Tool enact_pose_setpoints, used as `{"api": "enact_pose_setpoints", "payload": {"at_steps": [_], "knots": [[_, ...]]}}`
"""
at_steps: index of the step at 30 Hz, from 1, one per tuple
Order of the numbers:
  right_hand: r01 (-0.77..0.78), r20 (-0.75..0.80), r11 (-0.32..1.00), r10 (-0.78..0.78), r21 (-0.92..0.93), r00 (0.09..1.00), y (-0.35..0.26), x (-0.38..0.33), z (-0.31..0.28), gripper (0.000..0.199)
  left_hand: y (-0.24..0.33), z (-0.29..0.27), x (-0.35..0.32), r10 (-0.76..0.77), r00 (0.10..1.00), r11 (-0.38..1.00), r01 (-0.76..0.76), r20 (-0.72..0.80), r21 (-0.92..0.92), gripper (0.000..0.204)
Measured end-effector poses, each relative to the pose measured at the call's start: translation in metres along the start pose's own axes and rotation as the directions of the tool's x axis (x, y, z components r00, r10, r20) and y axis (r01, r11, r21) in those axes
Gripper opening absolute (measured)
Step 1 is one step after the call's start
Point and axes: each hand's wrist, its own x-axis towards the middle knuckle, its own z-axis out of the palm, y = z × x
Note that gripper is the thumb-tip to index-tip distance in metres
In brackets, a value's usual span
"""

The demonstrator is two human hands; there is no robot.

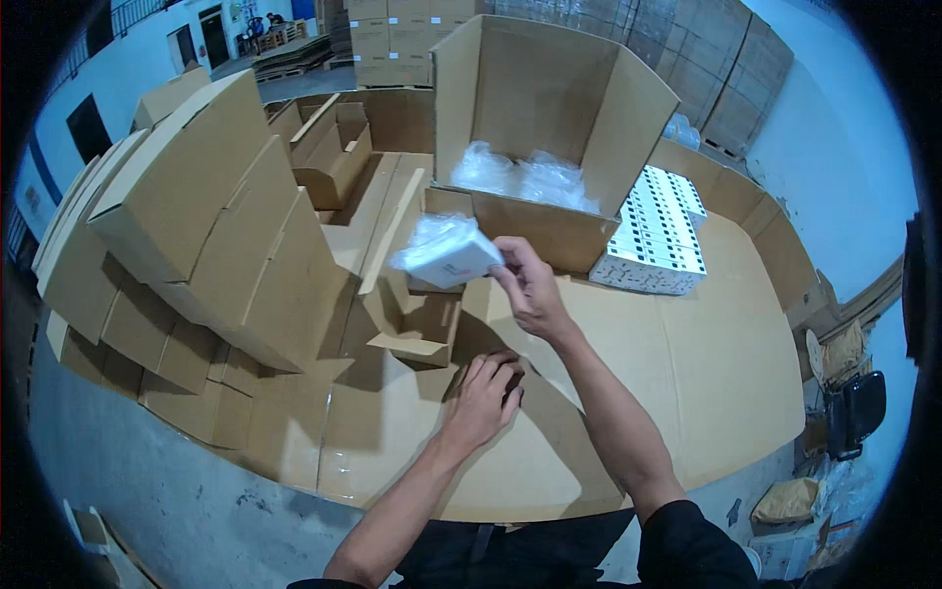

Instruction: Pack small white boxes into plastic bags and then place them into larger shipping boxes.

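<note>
Flattened and folded cardboard cartons (186,226) lie stacked at the left of a cardboard-covered work surface (726,373). A large open carton (549,98) stands at the back, clear plastic bags (520,177) inside it. Beside it sits a block of small white boxes (657,236). Taller carton stacks (392,39) line the far wall.

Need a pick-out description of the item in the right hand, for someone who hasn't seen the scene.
Start at the big open cardboard carton standing at the back of the cardboard-covered work surface. Just in front of its near-left corner, the right hand holds up a small white box in clear plastic wrap. Unlike the stacked white boxes right of the carton, it is single, wrapped and in the air.
</note>
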Motion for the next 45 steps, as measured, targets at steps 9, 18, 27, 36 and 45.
{"api": "enact_pose_setpoints", "payload": {"at_steps": [9,18,27,36,45], "knots": [[0.159,0.081,0.952,-0.142,-0.263,0.987,0.006,0.015,-0.002,0.025,-0.011,0.014,0.008,0.033,0.999,0.999,-0.035,-0.031,-0.041,0.029],[0.284,0.379,0.852,-0.112,-0.439,0.919,-0.014,0.036,0.005,0.025,-0.014,0.014,0.009,0.034,0.999,0.999,-0.035,-0.04,-0.028,0.026],[0.135,0.164,0.776,-0.041,-0.616,0.986,-0.008,0.029,0.03,0.022,-0.01,0.013,0.01,0.006,1.0,0.999,-0.006,0.006,-0.032,0.024],[0.145,0.195,0.724,-0.014,-0.674,0.981,-0.018,0.028,0.034,0.014,-0.008,0.006,0.008,-0.001,1.0,0.999,0.001,0.018,-0.053,0.027],[0.073,0.242,0.848,0.066,-0.525,0.968,-0.018,-0.024,-0.032,0.082,-0.005,0.015,0.018,0.02,1.0,0.999,-0.02,-0.006,-0.042,0.022]]}}
